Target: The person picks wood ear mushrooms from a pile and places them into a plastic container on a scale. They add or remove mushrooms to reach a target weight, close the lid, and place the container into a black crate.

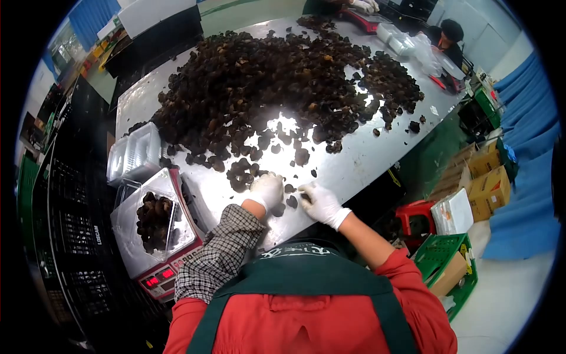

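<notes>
Mushrooms (242,174) lie under the curled left hand (266,190); right hand (318,202) seemingly pinches one

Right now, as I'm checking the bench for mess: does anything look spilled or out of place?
Nothing looks damaged. A few stray mushrooms lie apart from the main pile, close to the right edge of the table, where they could be knocked off.
</notes>
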`<state>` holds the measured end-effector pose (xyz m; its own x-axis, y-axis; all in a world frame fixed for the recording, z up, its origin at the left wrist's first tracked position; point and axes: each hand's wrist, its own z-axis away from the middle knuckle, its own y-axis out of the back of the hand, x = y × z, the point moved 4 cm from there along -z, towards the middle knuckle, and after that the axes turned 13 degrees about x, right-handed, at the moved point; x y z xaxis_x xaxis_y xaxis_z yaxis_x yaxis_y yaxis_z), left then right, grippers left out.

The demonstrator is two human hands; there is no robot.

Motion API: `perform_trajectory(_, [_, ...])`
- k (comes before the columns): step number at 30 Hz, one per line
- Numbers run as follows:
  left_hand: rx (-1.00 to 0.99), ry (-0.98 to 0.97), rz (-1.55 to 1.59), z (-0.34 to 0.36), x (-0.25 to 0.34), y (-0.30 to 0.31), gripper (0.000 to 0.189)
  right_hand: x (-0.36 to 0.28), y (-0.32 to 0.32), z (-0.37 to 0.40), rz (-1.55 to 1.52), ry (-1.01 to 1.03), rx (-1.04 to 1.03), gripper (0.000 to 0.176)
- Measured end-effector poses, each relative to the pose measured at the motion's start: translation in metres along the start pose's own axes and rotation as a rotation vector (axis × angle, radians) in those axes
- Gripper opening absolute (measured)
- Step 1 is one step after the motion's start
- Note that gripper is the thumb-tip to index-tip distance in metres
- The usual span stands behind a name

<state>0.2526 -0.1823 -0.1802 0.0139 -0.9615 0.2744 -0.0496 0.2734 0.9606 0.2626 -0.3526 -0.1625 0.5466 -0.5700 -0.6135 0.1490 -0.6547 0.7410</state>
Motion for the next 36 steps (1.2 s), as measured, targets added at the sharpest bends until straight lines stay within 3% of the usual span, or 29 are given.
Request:
perform_trajectory(2, [0.051, 0.004, 0.034, 0.013, -0.008, 0.007, 0.020, -0.017, -0.016, 0.003, 0.062, 0.122, -0.062, 0.039])
perform_trajectory(5, [0.093, -0.055, 0.040, 0.046, -0.008, 0.022, 0.016, -0.015, -0.041, 0.008, 0.134, 0.160, -0.090, 0.026])
perform_trajectory(7, [0.210, -0.141, 0.105, 0.060, -0.004, 0.026, 0.018, -0.016, -0.035, 0.009, 0.046, 0.127, -0.026, 0.019])
perform_trajectory(8, [0.119, -0.104, 0.105, 0.063, -0.002, 0.023, 0.021, -0.016, -0.030, 0.009, 0.006, 0.111, 0.006, 0.016])
perform_trajectory(12, [0.096, 0.012, 0.128, 0.070, -0.005, 0.008, 0.022, -0.002, -0.014, 0.004, -0.184, -0.072, 0.006, 0.016])
perform_trajectory(15, [0.206, 0.090, 0.196, 0.074, -0.014, 0.006, 0.019, -0.003, -0.006, -0.018, -0.055, -0.019, 0.043, 0.017])
perform_trajectory(18, [0.380, 0.080, 0.296, 0.079, -0.007, 0.027, 0.016, -0.008, -0.019, -0.032, 0.136, 0.170, -0.051, 0.018])
perform_trajectory(22, [0.145, -0.133, 0.204, 0.087, 0.027, 0.016, 0.020, -0.012, -0.043, -0.042, 0.267, 0.185, -0.192, 0.016])
perform_trajectory(26, [0.067, -0.071, 0.235, 0.091, 0.023, 0.001, 0.020, -0.004, -0.027, -0.052, 0.013, 0.199, 0.047, 0.010])
perform_trajectory(29, [0.097, -0.008, 0.342, 0.097, 0.008, -0.002, 0.019, 0.006, -0.006, -0.066, -0.668, -0.602, -0.159, 0.006])
perform_trajectory(30, [0.126, 0.040, 0.402, 0.098, 0.005, 0.001, 0.018, 0.015, -0.007, -0.068, -1.051, -0.748, -0.198, 0.003])
perform_trajectory(31, [0.156, 0.086, 0.461, 0.098, 0.003, 0.003, 0.017, 0.018, -0.007, -0.066, -1.401, -0.837, -0.165, 0.005])
perform_trajectory(32, [0.323, 0.145, 0.623, 0.101, 0.002, 0.005, 0.012, 0.021, -0.008, -0.061, -1.562, -0.880, -0.190, 0.007])
perform_trajectory(33, [0.347, 0.290, 0.810, 0.101, -0.001, 0.001, 0.007, 0.018, -0.007, -0.057, -1.724, -0.920, -0.217, 0.009])
perform_trajectory(35, [0.177, 0.742, 1.591, 0.104, -0.015, -0.012, 0.008, 0.012, -0.009, -0.050, -1.786, -0.992, -0.245, 0.011])
perform_trajectory(36, [0.160, 0.810, 1.844, 0.102, -0.010, 0.009, 0.009, 0.005, -0.011, -0.047, -1.817, -1.030, -0.267, 0.012])
